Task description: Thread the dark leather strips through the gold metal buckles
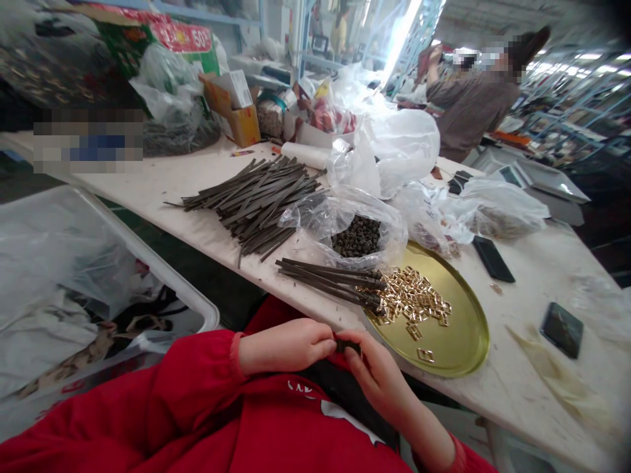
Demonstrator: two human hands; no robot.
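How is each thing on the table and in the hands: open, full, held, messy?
Left hand: pinched shut
Right hand: curled around a small dark piece
Small dark piece: held
Clear bag: open, dark bits inside
Gold buckles: loosely heaped
Round tray: partly covered
Big strip pile: messy
Strip bundle: ends over the tray
Black phone: lying flat

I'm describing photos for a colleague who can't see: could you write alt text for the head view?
A person's left hand and right hand hold a small dark piece together, in front of a cluttered white table. On it lie a heap of dark strips, a clear bag of dark bits and a golden tray of metal buckles.
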